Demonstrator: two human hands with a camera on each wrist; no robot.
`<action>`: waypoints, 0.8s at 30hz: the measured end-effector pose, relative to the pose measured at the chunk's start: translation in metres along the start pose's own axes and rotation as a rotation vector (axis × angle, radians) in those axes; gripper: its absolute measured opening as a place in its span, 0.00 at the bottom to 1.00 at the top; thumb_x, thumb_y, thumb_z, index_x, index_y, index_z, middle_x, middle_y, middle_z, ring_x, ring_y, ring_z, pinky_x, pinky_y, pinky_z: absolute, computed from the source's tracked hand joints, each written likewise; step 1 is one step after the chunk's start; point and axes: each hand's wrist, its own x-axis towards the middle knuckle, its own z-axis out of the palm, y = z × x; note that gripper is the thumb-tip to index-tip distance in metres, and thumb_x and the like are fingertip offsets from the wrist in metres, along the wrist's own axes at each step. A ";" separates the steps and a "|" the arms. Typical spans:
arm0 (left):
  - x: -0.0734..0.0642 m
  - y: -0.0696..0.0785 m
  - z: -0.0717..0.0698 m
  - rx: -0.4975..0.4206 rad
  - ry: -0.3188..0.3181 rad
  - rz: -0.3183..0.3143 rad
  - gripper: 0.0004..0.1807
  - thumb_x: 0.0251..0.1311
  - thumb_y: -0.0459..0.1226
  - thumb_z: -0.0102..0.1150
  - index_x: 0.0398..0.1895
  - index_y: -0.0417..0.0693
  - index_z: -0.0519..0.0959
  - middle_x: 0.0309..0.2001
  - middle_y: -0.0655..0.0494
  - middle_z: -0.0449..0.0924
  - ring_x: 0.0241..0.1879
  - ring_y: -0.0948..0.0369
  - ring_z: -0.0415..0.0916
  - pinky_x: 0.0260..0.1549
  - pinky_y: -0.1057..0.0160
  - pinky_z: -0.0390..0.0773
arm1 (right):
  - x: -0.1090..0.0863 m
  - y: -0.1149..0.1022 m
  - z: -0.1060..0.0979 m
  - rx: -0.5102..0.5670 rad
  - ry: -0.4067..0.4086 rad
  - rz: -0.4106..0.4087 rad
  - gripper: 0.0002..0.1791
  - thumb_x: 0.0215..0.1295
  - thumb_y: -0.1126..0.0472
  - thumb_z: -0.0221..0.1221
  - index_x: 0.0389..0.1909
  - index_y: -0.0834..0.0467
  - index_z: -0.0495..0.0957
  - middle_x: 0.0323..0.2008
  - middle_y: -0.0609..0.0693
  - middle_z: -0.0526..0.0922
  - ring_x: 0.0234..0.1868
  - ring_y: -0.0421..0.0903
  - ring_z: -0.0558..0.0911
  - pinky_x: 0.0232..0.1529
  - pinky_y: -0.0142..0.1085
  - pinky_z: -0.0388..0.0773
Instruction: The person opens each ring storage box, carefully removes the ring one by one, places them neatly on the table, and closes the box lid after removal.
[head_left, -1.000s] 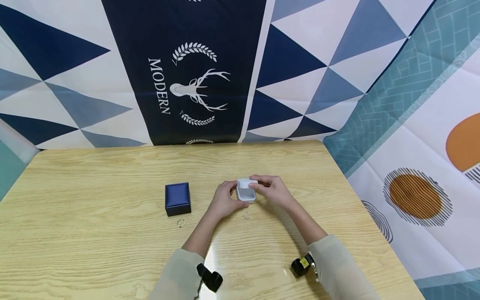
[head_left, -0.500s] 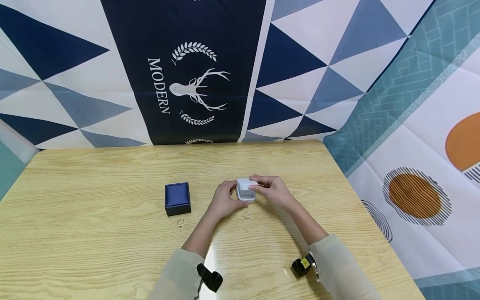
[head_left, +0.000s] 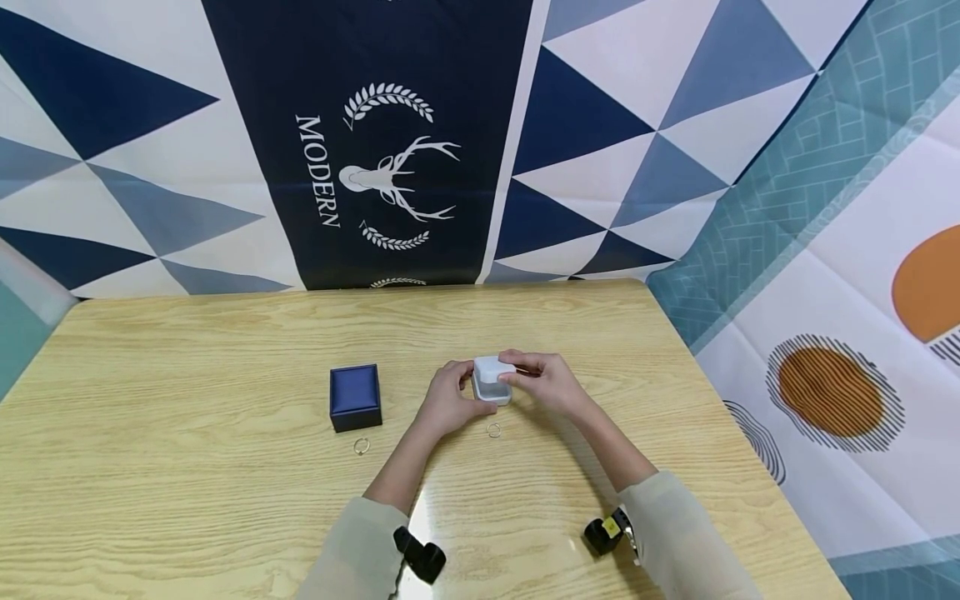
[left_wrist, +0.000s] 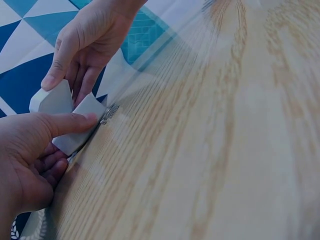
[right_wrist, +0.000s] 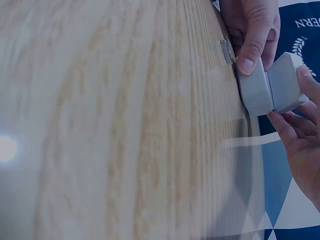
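Note:
A small white ring box [head_left: 493,369] stands on the table with its lid partly raised. My left hand [head_left: 450,406] grips the base from the left, its thumb on the front wall. From the right, my right hand [head_left: 551,384] pinches the lid between thumb and fingers. The left wrist view shows the lid [left_wrist: 54,99] tilted over the base [left_wrist: 82,125], with a gap between them. Just in front of the box lies a thin ring [head_left: 493,437], also seen as a textured band [right_wrist: 226,52] in the right wrist view. The inside of the box is mostly hidden.
Left of my left hand sits a closed navy ring box [head_left: 355,390]. A second ring [head_left: 361,453] lies in front of it. The wooden table [head_left: 187,467] ends at a patterned cloth backdrop [head_left: 401,192] at the far side.
The white box's lid has tipped slightly lower toward the front under my right hand. My left hand, both rings and the navy box have stayed in place.

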 end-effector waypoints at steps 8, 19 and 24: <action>0.000 0.000 0.000 -0.011 0.000 0.001 0.39 0.38 0.38 0.76 0.59 0.37 0.72 0.50 0.46 0.75 0.50 0.52 0.71 0.53 0.54 0.74 | -0.001 0.000 0.000 -0.005 -0.004 -0.015 0.22 0.57 0.61 0.64 0.51 0.66 0.78 0.59 0.61 0.74 0.64 0.55 0.70 0.54 0.34 0.76; -0.001 0.000 0.001 -0.017 -0.004 0.001 0.40 0.39 0.38 0.75 0.59 0.36 0.71 0.52 0.46 0.74 0.51 0.51 0.71 0.54 0.54 0.74 | -0.003 -0.001 -0.001 0.009 -0.011 -0.007 0.22 0.57 0.62 0.64 0.52 0.67 0.77 0.59 0.62 0.74 0.64 0.56 0.70 0.54 0.34 0.75; -0.001 -0.001 0.001 -0.015 -0.003 0.009 0.39 0.40 0.38 0.75 0.59 0.36 0.71 0.51 0.45 0.74 0.51 0.51 0.71 0.54 0.54 0.74 | -0.003 -0.002 -0.001 -0.001 -0.011 -0.013 0.22 0.56 0.62 0.64 0.52 0.67 0.77 0.59 0.62 0.74 0.64 0.56 0.69 0.55 0.35 0.75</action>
